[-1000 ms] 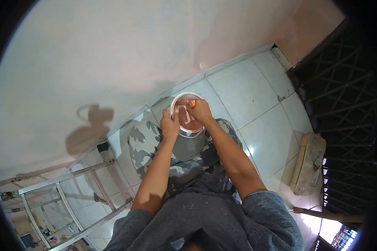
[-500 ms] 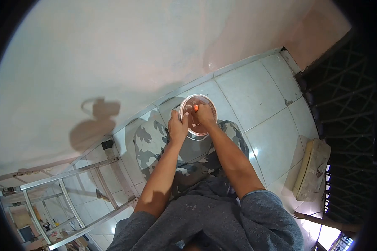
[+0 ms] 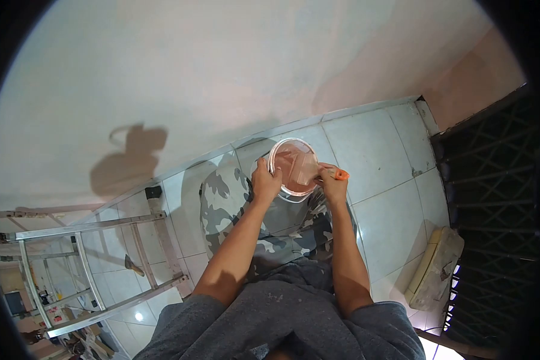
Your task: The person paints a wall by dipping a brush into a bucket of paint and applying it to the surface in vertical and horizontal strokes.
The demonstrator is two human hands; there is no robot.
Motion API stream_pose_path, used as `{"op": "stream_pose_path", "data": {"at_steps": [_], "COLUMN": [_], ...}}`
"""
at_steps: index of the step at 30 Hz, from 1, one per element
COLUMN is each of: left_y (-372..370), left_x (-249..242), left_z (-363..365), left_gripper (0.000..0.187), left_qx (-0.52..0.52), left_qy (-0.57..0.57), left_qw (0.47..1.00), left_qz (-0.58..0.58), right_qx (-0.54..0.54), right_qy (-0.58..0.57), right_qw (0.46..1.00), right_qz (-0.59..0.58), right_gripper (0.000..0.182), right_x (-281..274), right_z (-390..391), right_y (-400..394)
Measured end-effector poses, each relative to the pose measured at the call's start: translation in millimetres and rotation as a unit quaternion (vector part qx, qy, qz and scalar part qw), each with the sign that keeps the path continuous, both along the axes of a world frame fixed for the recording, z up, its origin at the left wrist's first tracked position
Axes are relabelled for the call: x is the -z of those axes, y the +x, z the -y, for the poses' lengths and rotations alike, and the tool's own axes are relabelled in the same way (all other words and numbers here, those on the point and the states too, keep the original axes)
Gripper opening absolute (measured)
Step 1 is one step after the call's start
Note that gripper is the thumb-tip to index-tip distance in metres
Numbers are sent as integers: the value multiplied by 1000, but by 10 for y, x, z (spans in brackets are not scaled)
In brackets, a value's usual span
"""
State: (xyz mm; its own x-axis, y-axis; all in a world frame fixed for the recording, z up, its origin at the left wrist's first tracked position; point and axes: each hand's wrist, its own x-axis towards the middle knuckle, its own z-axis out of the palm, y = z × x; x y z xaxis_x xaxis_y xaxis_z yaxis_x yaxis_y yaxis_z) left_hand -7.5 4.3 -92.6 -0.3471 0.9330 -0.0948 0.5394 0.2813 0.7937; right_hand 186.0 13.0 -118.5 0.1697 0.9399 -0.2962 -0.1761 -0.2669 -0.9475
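A round white bucket (image 3: 272,157) of pinkish-brown paint (image 3: 291,176) is between my camouflage-clad knees, close to the wall. Its left rim is in the grip of my left hand (image 3: 266,181), thumb over the edge and fingers on the outside. My right hand (image 3: 331,182) is at the right rim, closed around a paintbrush with an orange handle end (image 3: 341,174). The handle points right, out past the bucket, and the wide, paint-coated brush head (image 3: 306,168) is inside over the paint. A thin wire handle hangs at the bucket's near side.
A pale wall (image 3: 222,72) rises ahead above white floor tiles (image 3: 372,150). To the left lies or leans a metal ladder (image 3: 96,270). On the right are a worn yellowish-grey block-like object (image 3: 432,270) and a dark folding lattice gate (image 3: 492,180).
My right hand has moved from inside the bucket to its right rim, tilting the brush so its handle now points right. My left hand still holds the bucket. The view has shifted slightly.
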Motion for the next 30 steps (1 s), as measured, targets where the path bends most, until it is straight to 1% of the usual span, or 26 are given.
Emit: {"op": "stream_pose_path", "data": {"at_steps": [1,3,4,5,6,7,9,11,13,14,16,17,19,21,23,26,27,29,30], "left_y": [-4,-12,-18,-23,-26,-26,-24,-29,-52,-62,-59,-39,-24,-20,-3,-19,-25,-34,-26], "left_x": [15,55,76,96,109,124,102,37,100,103,-16,-21,-17,-40,-46,9,18,53,42], "left_z": [1,-1,-11,-22,-14,-3,1,10,-5,6,42,47,47,58,65,65,68,81,79], "left_gripper": [41,43,45,48,48,49,50,48,38,38,27,27,19,19,19,19,19,19,18], "left_qx": [-3,-8,-8,-7,-6,-16,-19,-12,-9,4,-20,-11,-45,-33,-32,-30,-30,-31,-32], "left_qy": [-7,-13,-27,-41,-39,-24,2,-18,-9,1,-1,6,37,33,48,47,41,49,50], "left_qw": [1000,1000,1000,999,999,999,1000,999,997,997,986,986,974,974,970,968,969,966,971], "left_qz": [-2,-1,-6,-12,-10,-14,-15,27,79,79,167,166,219,221,238,243,244,250,231], "right_qx": [-2,37,35,34,59,84,83,91,103,111,135,150,159,197,208,252,251,285,303], "right_qy": [3,-56,-55,-52,-57,-59,-48,-18,2,10,51,76,102,148,168,206,211,213,213], "right_qw": [1000,991,987,987,979,970,967,954,949,945,937,929,918,900,892,893,892,899,894], "right_qz": [2,-118,-148,-145,-184,-222,-234,-284,-298,-307,-318,-329,-349,-359,-365,-311,-311,-254,-254], "right_gripper": [22,25,28,28,29,29,33,34,35,36,37,38,39,40,39,36,36,31,26], "right_x": [-2,-8,77,124,140,191,265,294,300,277,29,-93,-269,-511,-772,-1134,-1221,-1359,-1390], "right_z": [33,94,111,129,161,192,245,272,275,268,189,159,-17,-219,-463,-780,-883,-1059,-1155], "right_y": [35,104,155,171,185,211,240,209,188,182,106,87,102,106,134,175,177,167,141]}}
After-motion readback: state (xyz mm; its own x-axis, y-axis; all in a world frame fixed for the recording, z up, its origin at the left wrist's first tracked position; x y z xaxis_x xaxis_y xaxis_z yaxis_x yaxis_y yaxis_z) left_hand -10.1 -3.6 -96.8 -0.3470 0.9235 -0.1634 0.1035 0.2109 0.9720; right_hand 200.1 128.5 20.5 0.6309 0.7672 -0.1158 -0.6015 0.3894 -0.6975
